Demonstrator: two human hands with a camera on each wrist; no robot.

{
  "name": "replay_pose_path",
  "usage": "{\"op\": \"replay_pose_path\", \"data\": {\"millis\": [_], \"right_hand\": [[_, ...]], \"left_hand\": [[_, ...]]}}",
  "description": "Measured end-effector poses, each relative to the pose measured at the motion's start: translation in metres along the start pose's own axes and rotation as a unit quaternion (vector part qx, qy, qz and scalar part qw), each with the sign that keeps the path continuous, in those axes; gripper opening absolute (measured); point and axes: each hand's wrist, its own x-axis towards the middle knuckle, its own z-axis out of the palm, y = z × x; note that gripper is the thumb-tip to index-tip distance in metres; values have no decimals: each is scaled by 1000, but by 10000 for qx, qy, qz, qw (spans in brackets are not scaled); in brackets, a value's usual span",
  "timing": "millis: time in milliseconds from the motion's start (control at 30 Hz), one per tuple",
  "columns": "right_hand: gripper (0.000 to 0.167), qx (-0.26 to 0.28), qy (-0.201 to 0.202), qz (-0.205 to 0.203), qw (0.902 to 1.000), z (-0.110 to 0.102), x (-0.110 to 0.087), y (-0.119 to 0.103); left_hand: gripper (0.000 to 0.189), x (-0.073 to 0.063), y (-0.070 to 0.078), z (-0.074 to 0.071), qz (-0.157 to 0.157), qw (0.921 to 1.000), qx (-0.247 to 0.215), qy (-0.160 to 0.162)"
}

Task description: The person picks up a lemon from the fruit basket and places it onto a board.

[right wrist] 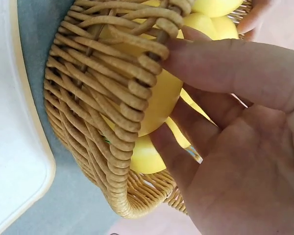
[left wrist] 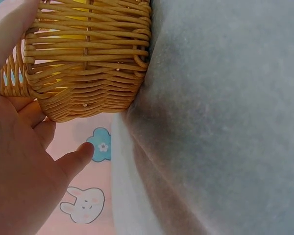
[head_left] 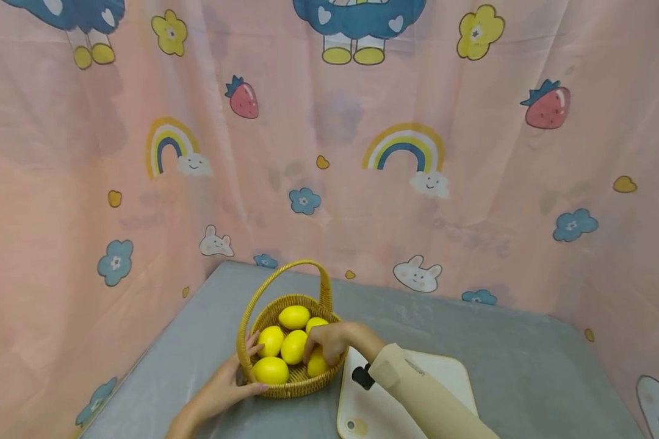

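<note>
So the right hand point(head_left: 329, 340) has its grip curled round a smooth yellow oval lemon point(head_left: 316, 364), right by the rim inside the round tan wicker basket point(head_left: 302, 390), while the left hand point(head_left: 232, 377) holds that basket's near-left side. Room's tight on the right (a white, tan-edged board point(head_left: 447, 370) sits just beside it), but the grey worktop point(head_left: 159, 378) stretches well out leftward.

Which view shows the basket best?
Head view, fullest: the basket shows with its arched handle and the lemons inside. Left wrist shows part of its woven side; right wrist, part of its side and rim.
</note>
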Motion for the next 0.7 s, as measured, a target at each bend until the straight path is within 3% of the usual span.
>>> {"op": "replay_pose_path", "data": {"millis": [200, 433, 700], "right_hand": [[58, -477, 25, 115, 9988, 5, 3, -2], [58, -615, 237, 60, 9978, 6, 1, -5], [56, -433, 553, -574, 9959, -8, -11, -1]], "left_hand": [[83, -1, 0, 1, -19, 10000, 32, 3], [82, -2, 2, 2, -113, 9999, -57, -30], [83, 0, 0, 1, -126, 9998, -141, 2]]}}
